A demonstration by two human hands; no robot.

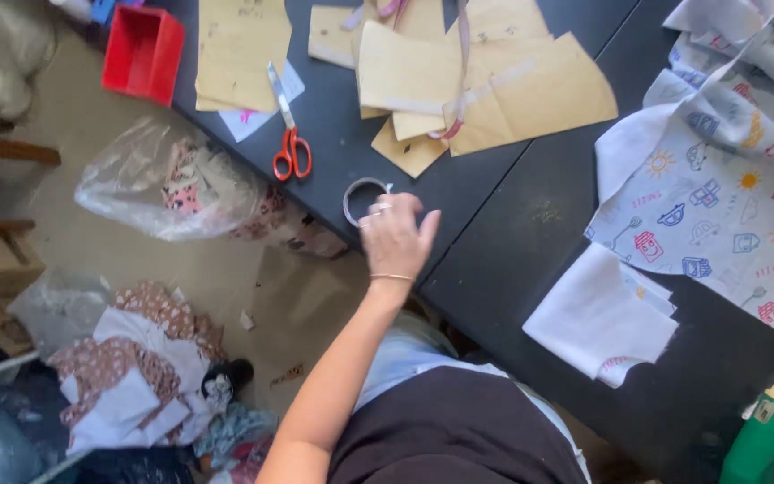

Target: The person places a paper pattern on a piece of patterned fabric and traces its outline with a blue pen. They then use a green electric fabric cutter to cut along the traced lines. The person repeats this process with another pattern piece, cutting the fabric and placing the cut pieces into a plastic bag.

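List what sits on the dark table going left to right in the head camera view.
Red bin → orange-handled scissors → tape roll by the left hand → tan paper patterns → folded white cloth → printed fabric.

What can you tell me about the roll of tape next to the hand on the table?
The roll of tape is a thin ring, clear or pale grey by its look, with a wide open middle through which the dark table shows. It lies flat near the table's edge, just below the orange-handled scissors. A small loose end seems to stick out at its right side. The left hand reaches over it, fingers at or just above its lower right rim; actual contact cannot be told.
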